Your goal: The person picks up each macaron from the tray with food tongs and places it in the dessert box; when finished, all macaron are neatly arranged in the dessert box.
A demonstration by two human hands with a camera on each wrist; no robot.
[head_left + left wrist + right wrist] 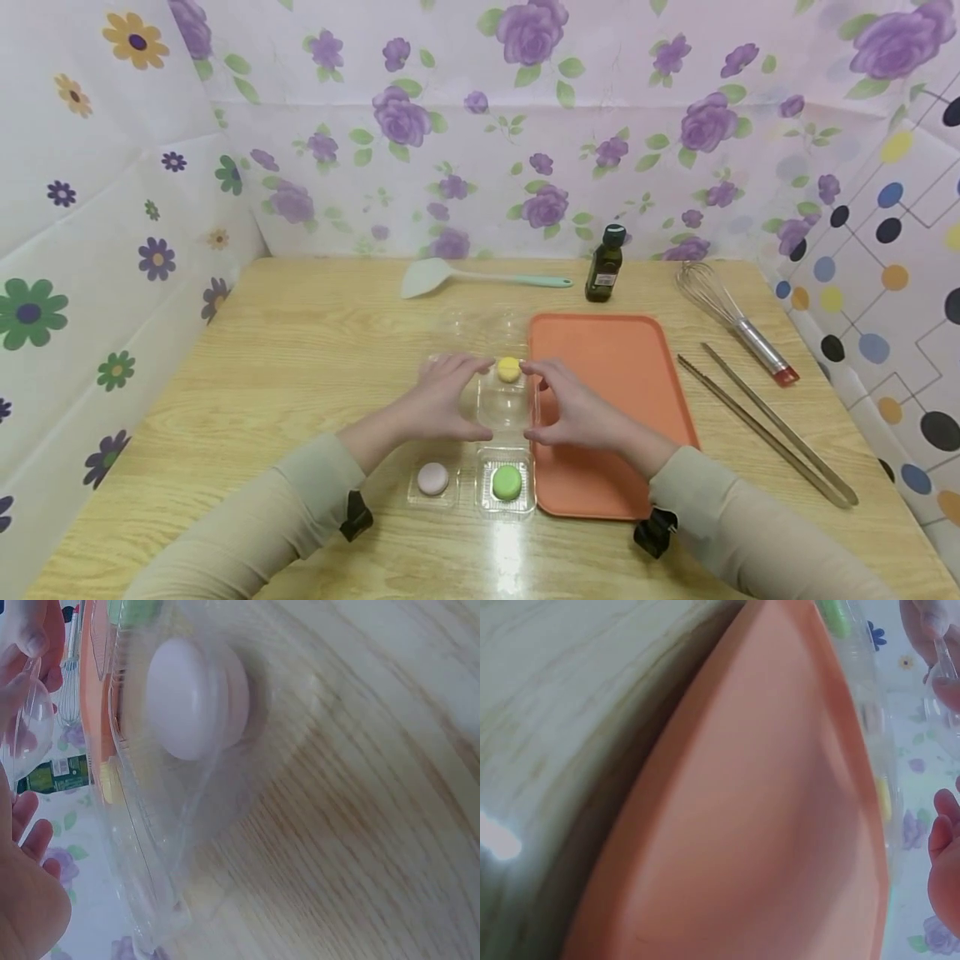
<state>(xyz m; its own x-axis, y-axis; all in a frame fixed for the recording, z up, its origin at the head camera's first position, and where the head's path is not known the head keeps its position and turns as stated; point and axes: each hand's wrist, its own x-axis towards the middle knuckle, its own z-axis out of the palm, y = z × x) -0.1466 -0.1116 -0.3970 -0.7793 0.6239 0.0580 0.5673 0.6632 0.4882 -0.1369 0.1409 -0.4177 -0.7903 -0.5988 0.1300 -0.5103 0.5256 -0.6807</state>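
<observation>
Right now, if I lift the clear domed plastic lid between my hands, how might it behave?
The clear domed plastic lid is probably light, looking thin and hollow. It might flex between the left hand and right hand, which hold its edges. Its glossy surface could slip.

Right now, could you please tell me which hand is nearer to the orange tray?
Right: the right hand is over the orange tray; the left hand is off its left side.

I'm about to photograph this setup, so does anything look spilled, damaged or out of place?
Nothing stands out: the bottle stands upright, the pale macaron and green macaron sit in clear containers, and no spill shows. The clear lid held between the left hand and right hand shows no obvious damage, though fine cracks wouldn't show.
</observation>
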